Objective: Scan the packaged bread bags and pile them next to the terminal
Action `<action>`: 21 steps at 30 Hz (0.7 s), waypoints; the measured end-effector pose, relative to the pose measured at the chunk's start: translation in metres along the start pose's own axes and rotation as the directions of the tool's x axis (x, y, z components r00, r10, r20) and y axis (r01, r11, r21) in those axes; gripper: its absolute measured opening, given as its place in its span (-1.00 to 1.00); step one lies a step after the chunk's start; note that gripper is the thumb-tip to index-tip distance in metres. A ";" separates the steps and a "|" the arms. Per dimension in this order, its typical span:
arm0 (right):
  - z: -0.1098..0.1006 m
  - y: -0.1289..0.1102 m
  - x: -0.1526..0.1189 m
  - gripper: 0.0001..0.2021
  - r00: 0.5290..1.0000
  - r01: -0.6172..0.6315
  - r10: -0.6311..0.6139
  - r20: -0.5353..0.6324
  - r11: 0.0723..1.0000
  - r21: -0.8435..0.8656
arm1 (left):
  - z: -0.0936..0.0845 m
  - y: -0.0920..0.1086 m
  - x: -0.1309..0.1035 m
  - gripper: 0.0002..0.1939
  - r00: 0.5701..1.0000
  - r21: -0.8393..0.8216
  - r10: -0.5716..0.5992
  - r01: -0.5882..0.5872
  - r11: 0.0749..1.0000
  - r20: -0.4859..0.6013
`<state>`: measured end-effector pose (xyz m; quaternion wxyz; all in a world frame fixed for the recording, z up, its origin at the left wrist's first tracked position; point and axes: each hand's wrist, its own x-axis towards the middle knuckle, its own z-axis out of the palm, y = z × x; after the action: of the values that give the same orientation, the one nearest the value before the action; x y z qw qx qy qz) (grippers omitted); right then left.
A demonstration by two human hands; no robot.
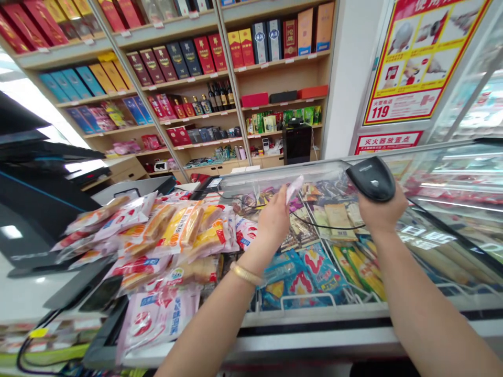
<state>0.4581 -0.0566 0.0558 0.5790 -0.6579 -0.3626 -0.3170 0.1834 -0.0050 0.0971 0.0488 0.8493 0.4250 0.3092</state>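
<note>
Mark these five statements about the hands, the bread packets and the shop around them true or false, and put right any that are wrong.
1. The right hand holds a black scanner. True.
2. The left hand is empty. False: the left hand holds a pale packet.
3. A bracelet circles the right wrist. False: it is on the left.
4. The bread packets are piled beside the freezer. True.
5. The 119 poster is blue. False: it is red and yellow.
</note>
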 end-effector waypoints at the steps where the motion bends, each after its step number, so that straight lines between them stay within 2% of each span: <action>1: 0.001 0.001 0.000 -0.62 1.000 -0.022 0.022 0.001 1.000 0.016 | 0.012 0.008 0.010 -0.41 0.998 0.039 0.008 -0.010 0.999 0.069; 4: 0.003 0.001 -0.003 -0.63 0.999 -0.029 0.028 0.020 0.999 0.035 | 0.046 0.025 0.029 -0.35 0.972 0.132 0.049 -0.081 0.988 0.230; 6: 0.002 -0.001 -0.005 -0.66 1.000 0.009 -0.010 0.019 0.999 0.031 | 0.065 0.031 0.034 -0.36 0.951 0.148 0.078 -0.126 0.981 0.298; 9: 0.001 -0.004 -0.007 -0.75 0.997 0.074 -0.075 0.012 0.997 0.009 | 0.084 0.035 0.033 -0.39 0.931 0.135 0.101 -0.157 0.978 0.351; 11: 0.000 -0.006 -0.008 -0.78 0.995 0.103 -0.103 0.017 0.995 0.001 | 0.089 0.035 0.030 -0.36 0.916 0.114 0.087 -0.142 0.983 0.392; 13: 0.001 -0.007 -0.008 -0.78 0.992 0.122 -0.123 0.023 0.992 0.005 | 0.086 0.034 0.024 -0.24 0.903 0.090 0.043 -0.090 0.992 0.427; 15: 0.002 -0.009 -0.009 -0.79 0.990 0.141 -0.142 0.022 0.990 0.016 | 0.074 0.029 0.015 -0.12 0.909 0.106 -0.020 -0.027 0.994 0.417; 18: 0.004 -0.012 -0.012 -0.80 0.980 0.194 -0.196 0.035 0.980 0.054 | 0.044 0.013 -0.003 -0.15 0.937 0.242 -0.133 0.054 0.969 0.323; 21: 0.004 -0.016 -0.014 -0.83 0.961 0.259 -0.267 0.073 0.960 0.107 | 0.013 -0.007 -0.022 -0.22 0.935 0.390 -0.245 0.133 0.911 0.255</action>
<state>0.4370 -0.0533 0.0516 0.5465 -0.5882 -0.4863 -0.3446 0.1762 -0.0144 0.0740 -0.0169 0.8345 0.5439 0.0865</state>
